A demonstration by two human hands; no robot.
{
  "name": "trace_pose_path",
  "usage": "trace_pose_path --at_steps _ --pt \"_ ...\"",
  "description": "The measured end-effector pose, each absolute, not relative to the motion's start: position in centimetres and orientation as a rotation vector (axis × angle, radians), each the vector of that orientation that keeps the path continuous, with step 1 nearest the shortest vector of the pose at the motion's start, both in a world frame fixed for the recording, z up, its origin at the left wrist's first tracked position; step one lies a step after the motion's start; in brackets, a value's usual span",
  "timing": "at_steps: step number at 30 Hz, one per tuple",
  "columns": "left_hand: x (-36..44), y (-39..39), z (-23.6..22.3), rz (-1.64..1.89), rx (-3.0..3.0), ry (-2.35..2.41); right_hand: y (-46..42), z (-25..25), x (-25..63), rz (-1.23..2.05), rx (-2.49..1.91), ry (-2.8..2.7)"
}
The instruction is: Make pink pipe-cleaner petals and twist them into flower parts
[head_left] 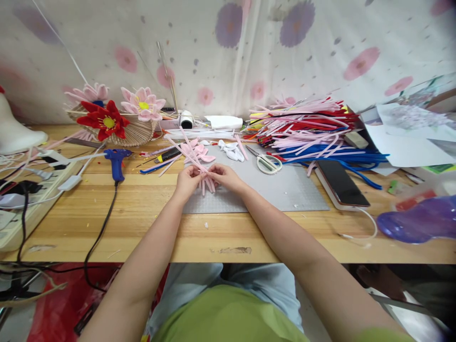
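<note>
My left hand (190, 181) and my right hand (223, 177) meet over the left part of a grey cutting mat (270, 195). Both are closed, pinching a small bunch of pink pipe cleaners (210, 186) whose ends stick out above and below the fingers. Just beyond them lie pink pipe-cleaner petals (201, 153). White petals (233, 151) rest to the right of those, near a pair of scissors (269, 164) with pale handles. The fingertips partly cover where the strands cross.
A blue glue gun (117, 162) and a power strip (33, 204) with cables are on the left. Behind stand pipe-cleaner flowers (109, 122). A heap of coloured pipe cleaners (302, 124) fills the back right, with a phone (342, 183) and a purple object (420, 218) nearer.
</note>
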State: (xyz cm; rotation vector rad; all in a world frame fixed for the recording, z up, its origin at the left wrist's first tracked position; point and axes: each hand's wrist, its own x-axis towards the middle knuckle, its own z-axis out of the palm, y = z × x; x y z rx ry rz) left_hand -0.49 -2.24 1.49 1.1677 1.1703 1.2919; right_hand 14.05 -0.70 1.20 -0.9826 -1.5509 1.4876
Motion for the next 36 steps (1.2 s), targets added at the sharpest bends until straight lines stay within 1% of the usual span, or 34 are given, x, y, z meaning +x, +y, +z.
trace_pose_path --at_steps 3,11,17,20,25,32,36 --pt "-0.5 -2.2 1.6 1.315 1.112 1.235 -0.8 1.3 14.1 1.511 -0.988 -1.563" --pt "0.2 -2.6 1.9 1.349 0.908 1.165 -0.7 1.3 14.2 1.525 -1.022 -1.530" --pt "0.5 -2.3 1.8 1.431 0.764 1.078 -1.3 1.0 13.0 1.526 -0.886 -1.455" --pt "0.8 -2.4 1.9 1.443 0.764 1.049 -1.4 0.8 12.3 1.589 -0.912 -1.391" --pt "0.6 -2.6 2.1 1.403 0.816 1.079 -1.3 1.0 12.2 1.659 -0.958 -1.445" --pt "0.3 -2.4 2.2 1.437 0.771 1.158 -1.5 1.5 12.8 1.673 -1.110 -1.546" --pt "0.3 -2.7 2.7 1.413 0.799 1.137 -1.7 1.6 13.1 1.665 -1.095 -1.571"
